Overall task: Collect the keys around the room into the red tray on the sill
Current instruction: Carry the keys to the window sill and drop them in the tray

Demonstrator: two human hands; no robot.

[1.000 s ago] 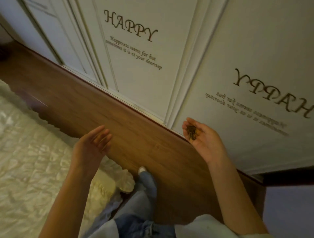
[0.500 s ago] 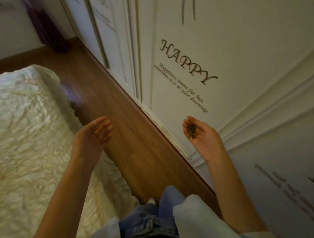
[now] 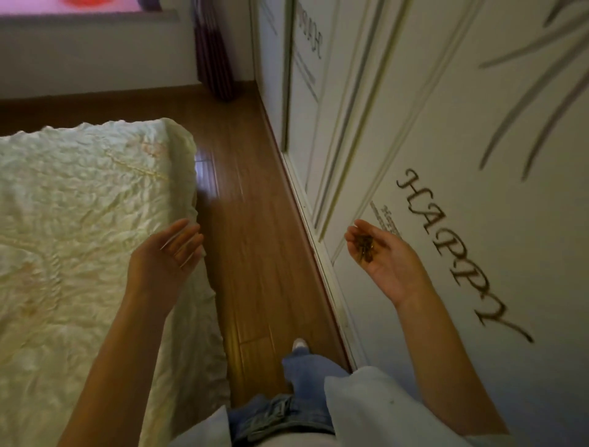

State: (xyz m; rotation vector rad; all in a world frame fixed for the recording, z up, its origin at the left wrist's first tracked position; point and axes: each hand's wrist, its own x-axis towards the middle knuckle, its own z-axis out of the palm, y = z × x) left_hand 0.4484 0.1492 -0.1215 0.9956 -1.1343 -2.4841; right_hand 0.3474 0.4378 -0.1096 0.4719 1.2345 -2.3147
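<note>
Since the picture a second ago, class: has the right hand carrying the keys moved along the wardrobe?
Yes. The right hand, keys in its palm, has passed along the wardrobe doors toward the red tray on the sill.

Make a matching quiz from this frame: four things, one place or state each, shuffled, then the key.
Things:
1. keys
2. left hand
3. red tray
4. curtain

Places or states:
A. on the sill, top edge of view
B. hanging in the far corner
C. lying in the right hand's upturned palm
D. holding nothing, fingers relaxed

Pairs: 1-C, 2-D, 3-A, 4-B
</note>
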